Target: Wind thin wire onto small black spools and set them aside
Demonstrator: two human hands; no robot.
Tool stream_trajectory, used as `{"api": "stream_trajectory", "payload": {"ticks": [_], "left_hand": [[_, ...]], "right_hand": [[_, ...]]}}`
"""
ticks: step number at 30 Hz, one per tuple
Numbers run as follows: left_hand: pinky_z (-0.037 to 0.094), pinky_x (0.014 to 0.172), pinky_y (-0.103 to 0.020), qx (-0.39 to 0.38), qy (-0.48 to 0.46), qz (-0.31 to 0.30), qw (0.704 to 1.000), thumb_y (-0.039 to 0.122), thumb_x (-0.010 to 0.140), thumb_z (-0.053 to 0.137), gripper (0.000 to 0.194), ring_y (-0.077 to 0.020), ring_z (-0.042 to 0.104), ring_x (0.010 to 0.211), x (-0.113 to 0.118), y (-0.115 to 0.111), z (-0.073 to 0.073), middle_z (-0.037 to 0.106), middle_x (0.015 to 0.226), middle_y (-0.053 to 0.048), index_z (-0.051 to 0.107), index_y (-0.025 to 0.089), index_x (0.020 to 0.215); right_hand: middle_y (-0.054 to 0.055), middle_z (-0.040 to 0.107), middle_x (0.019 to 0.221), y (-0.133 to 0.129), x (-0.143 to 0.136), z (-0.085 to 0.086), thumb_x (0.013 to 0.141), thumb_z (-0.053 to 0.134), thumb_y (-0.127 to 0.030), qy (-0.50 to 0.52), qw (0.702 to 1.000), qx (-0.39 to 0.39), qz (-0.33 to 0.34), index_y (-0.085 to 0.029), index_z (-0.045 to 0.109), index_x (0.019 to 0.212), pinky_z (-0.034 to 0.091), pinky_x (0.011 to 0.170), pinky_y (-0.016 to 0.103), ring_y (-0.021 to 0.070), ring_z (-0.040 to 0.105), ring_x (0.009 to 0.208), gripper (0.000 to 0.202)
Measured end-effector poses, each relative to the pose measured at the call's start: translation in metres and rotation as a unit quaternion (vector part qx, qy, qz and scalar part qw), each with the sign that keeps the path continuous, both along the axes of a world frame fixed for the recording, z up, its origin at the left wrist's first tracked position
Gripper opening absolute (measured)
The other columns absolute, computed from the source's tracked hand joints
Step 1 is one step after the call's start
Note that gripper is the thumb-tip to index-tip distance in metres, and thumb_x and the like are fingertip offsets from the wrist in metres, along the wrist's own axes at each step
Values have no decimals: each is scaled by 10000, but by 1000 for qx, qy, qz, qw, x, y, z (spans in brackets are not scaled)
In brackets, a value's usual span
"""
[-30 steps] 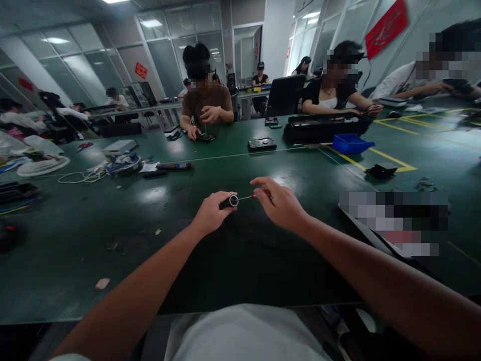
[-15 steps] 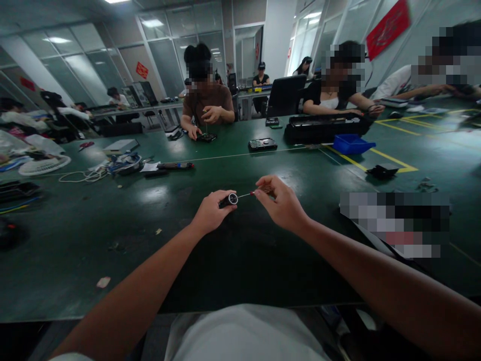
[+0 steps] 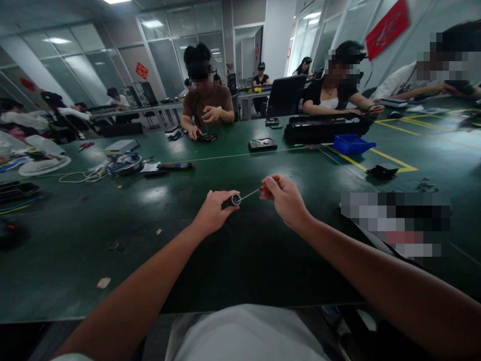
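Over the table's middle, my left hand is closed round a short black cylinder with a silver ring at its end. That ringed end faces right and toward me. My right hand is closed on a thin screwdriver, with a bit of its red handle showing between the fingers. The screwdriver slants down to the left, its tip at the ringed end of the cylinder. Whether the tip is seated on a screw inside is too small to tell.
Ahead on the green table lie a hard drive, a blue tray and a long black unit. A dark pen-like tool and tangled cables are left. Across the table, a person handles a small part.
My right hand has shifted slightly right and its fingers have curled round the screwdriver handle. The screwdriver now slants more steeply. The ringed cylinder has moved slightly right in my left hand.
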State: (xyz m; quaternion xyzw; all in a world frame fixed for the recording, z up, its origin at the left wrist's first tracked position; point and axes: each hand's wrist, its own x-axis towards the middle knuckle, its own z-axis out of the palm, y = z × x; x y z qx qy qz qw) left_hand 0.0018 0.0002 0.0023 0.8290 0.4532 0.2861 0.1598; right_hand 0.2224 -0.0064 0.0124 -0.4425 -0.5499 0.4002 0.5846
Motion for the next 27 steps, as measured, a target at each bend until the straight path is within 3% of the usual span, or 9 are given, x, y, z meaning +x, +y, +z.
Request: {"api": "stream_trajectory", "payload": {"ticks": [5,12,27], "left_hand": [[249,1145,-573,4,3,-1,1000,282,878,672,371,-263,581,1174,0,0,-1,678,1222,-55,633,293,1246],[248,1141,-584,12,-4,10,1000,263,852,708,375,-264,583,1173,0,1,-2,681,1218,-49,652,299,1220],[254,1141,-593,16,-20,27,999,263,840,719,373,-266,589,1168,-2,2,-2,677,1230,-55,660,293,1207]], "right_hand": [[12,652,743,-6,0,2,948,515,-431,-94,994,57,-20,-199,590,910,517,661,320,149,622,666,247],[29,710,825,-18,-2,7,954,535,-350,-198,974,109,0,-214,601,969,523,714,333,183,698,768,152],[36,709,824,-14,-3,2,958,517,-367,-168,982,81,0,-216,598,965,533,695,336,184,689,769,171]]}}
